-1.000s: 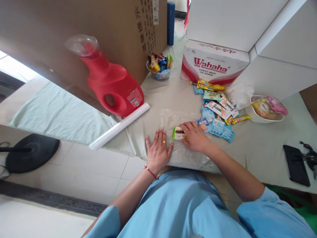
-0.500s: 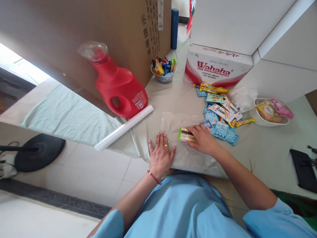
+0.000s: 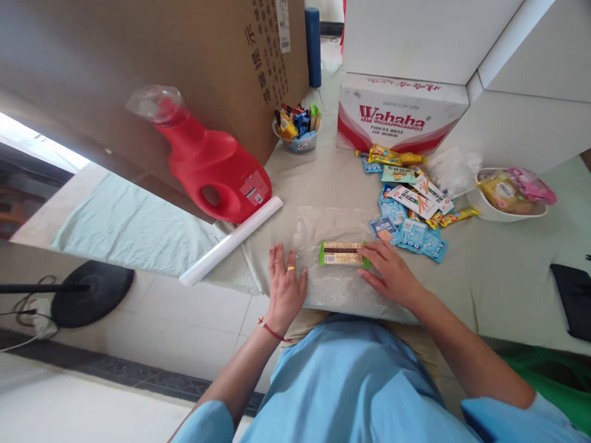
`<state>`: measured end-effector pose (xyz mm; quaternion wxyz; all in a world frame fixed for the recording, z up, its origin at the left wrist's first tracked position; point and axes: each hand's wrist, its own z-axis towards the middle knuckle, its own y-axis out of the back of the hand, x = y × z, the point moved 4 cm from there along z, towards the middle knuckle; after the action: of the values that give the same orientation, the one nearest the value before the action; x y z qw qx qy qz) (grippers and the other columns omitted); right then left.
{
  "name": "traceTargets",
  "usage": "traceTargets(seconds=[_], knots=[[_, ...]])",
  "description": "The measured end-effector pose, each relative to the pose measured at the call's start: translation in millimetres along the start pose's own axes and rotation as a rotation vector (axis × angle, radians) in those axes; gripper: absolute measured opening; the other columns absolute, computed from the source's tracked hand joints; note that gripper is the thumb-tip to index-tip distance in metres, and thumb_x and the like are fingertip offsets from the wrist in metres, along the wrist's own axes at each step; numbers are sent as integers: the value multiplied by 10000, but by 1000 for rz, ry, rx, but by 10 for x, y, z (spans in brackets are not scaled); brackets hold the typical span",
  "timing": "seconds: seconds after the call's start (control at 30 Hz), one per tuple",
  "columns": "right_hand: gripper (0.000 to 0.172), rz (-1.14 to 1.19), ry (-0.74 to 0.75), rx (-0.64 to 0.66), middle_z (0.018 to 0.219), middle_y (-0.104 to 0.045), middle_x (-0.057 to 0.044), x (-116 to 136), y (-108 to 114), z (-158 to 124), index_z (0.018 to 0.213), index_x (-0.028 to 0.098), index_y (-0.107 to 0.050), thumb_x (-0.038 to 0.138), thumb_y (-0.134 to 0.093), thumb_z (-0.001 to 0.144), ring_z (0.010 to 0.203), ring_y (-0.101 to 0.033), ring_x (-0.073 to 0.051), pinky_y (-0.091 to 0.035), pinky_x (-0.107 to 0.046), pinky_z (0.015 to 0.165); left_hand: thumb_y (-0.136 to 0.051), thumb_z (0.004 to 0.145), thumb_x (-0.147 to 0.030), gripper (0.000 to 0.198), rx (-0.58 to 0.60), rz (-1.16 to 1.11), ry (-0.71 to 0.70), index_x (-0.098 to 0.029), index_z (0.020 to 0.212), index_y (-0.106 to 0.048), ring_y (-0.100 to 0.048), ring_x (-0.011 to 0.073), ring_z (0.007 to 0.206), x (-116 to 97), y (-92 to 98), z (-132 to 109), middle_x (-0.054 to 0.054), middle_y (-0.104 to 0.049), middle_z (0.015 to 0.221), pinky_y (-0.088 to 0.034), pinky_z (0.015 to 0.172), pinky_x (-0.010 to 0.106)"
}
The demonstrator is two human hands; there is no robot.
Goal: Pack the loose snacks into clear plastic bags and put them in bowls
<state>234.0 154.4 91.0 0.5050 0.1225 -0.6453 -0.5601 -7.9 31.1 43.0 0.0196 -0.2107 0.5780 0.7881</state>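
A clear plastic bag lies flat at the table's near edge. On it rests a snack bar with green ends and a barcode. My right hand lies open just right of the bar, fingertips at its right end. My left hand, with a ring and a red wrist string, presses flat and open on the bag's left edge. A heap of snack packets lies beyond my right hand.
A red detergent jug and a white roll sit to the left, under a large cardboard box. A small bowl of snacks, a Wahaha carton, a white bowl and a black phone ring the table.
My right hand has let the snack bar down flat on the bag and slid off to its right end. My left hand stays pressed on the bag.
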Motion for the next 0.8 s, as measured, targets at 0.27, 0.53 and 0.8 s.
traceTargets(seconds=[0.27, 0.53, 0.8], knots=[[361, 43, -33, 33, 1395, -660, -121, -39, -247, -1001, 1351, 331, -673, 381, -656, 994, 1324, -598, -332, -511, -599, 1124, -455, 1011, -160, 482, 124, 103, -257, -419, 1314, -725, -313, 262, 1615, 188, 170, -118, 1, -628, 1530, -43, 1338, 656], [248, 36, -55, -109, 1182, -726, -109, -38, -280, -876, 1175, 274, -755, 215, -580, 1010, 1104, -646, -286, -559, -501, 944, -523, 992, -393, 404, 9, 35, 181, -144, 1244, -718, -311, 388, 1590, 206, 168, 221, 226, -562, 1504, -322, 1254, 631], [256, 42, 22, -147, 1165, -712, -107, -94, -292, -904, 1161, 236, -746, 147, -560, 1009, 1075, -608, -262, -535, -448, 911, -569, 937, -316, 510, -126, -282, -112, -187, 1422, -476, -505, 319, 1443, -261, 214, 383, 196, -557, 1471, -437, 1175, 531]])
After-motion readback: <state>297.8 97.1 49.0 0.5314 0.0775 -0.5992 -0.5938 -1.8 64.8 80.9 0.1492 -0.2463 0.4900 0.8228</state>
